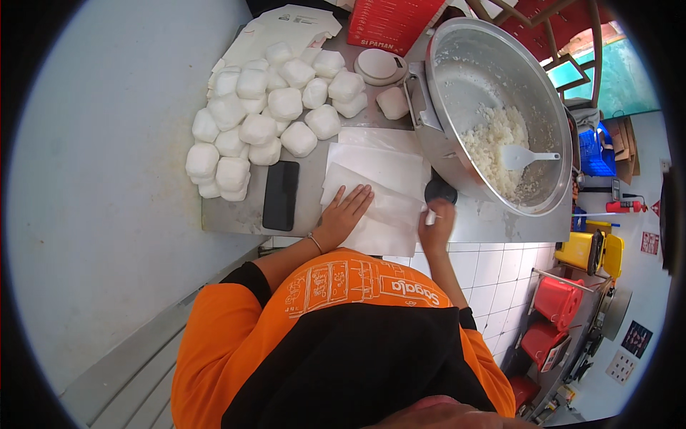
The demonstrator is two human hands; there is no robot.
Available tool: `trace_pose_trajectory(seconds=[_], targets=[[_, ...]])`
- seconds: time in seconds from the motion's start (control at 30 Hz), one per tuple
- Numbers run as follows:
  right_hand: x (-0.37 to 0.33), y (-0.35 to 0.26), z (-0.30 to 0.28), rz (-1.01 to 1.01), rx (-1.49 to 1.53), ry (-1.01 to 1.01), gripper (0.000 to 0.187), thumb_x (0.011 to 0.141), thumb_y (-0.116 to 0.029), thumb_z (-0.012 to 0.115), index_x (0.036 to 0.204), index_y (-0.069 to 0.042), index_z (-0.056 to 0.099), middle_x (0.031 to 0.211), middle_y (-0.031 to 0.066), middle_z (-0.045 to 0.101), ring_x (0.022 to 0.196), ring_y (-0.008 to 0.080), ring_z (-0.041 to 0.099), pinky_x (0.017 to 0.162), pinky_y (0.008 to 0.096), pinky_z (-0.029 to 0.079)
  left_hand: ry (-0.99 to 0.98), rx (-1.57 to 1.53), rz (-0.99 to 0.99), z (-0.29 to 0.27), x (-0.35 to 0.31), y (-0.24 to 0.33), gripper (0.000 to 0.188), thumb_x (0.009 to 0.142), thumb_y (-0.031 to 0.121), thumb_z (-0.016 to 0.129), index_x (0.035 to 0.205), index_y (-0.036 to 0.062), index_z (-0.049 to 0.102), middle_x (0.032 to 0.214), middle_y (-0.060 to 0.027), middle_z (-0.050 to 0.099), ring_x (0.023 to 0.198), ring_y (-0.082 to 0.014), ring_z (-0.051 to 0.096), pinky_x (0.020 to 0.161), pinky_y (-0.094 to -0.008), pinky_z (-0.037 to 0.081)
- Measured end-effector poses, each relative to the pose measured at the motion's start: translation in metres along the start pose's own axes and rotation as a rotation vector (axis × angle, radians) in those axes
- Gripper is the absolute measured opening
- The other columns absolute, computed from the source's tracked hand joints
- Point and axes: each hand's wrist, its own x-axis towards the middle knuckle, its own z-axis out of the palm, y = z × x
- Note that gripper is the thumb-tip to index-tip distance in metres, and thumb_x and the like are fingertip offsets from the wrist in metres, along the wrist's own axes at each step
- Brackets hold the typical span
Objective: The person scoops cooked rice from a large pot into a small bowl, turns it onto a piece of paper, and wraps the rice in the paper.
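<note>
My left hand point(346, 214) lies flat with its fingers stretched out on a white, slightly see-through paper sheet point(379, 191). More white sheets point(375, 156) lie under and beyond it on the metal table. At the paper's right edge, my right hand point(437, 220) is closed, and a bit of white paper shows between its fingers. Just past that hand sits a dark round object point(440, 189), partly covered. To the right, a large tilted metal pot point(446, 118) holds cooked rice point(496, 132) with a white rice paddle point(525, 156) resting in it.
Several white wrapped parcels point(257, 129) are heaped at the left, near a black phone point(281, 195). One single parcel point(392, 103) lies by a white round-topped scale point(379, 66). A red box point(393, 25) stands behind. Chair legs point(594, 57) rise beyond the pot.
</note>
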Motion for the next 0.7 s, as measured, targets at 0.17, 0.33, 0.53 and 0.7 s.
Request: trace_pose_trajectory(seconds=[0.17,0.33,0.53,0.7], targets=[[-0.006,-0.069,0.033,-0.223,0.066,-0.503,0.068,0.086,-0.004,0.057,0.149,-0.004,0.033,0.152,0.0217,0.037,0.142,0.0363,0.035,0.116,0.0519,0.029,-0.005,-0.068,-0.010,-0.002,0.002,-0.001,0.055,0.092,0.012,0.047,0.146,0.0043,0.041,0.152,-0.0117,0.042,0.142,-0.0223,0.038,0.117,-0.0475,0.027],[-0.052,-0.038,0.038,0.038,0.060,-0.619,0.069,0.093,-0.020,0.059,0.152,-0.003,0.027,0.157,0.0200,0.030,0.146,0.0338,0.028,0.117,0.0513,0.025,0.006,-0.210,-0.132,0.014,-0.014,-0.015,0.056,0.089,0.015,0.053,0.144,0.0043,0.044,0.147,-0.0099,0.047,0.140,-0.0232,0.040,0.117,-0.0490,0.026],[-0.046,-0.032,0.029,-0.095,-0.095,-0.573,0.070,0.086,-0.017,0.062,0.148,0.000,0.034,0.153,0.0190,0.035,0.143,0.0362,0.032,0.117,0.0544,0.024,-0.018,-0.060,-0.076,-0.015,-0.013,-0.027,0.055,0.081,0.014,0.062,0.135,0.0058,0.053,0.140,-0.0092,0.053,0.133,-0.0259,0.046,0.112,-0.0502,0.031],[-0.030,-0.042,0.027,-0.094,-0.102,-0.561,0.066,0.079,-0.018,0.064,0.139,0.003,0.046,0.139,0.0184,0.047,0.139,0.0371,0.037,0.116,0.0560,0.025,0.008,-0.101,-0.102,-0.011,-0.002,-0.030,0.051,0.076,0.014,0.064,0.126,0.0068,0.059,0.128,-0.0079,0.058,0.124,-0.0264,0.050,0.107,-0.0489,0.035]])
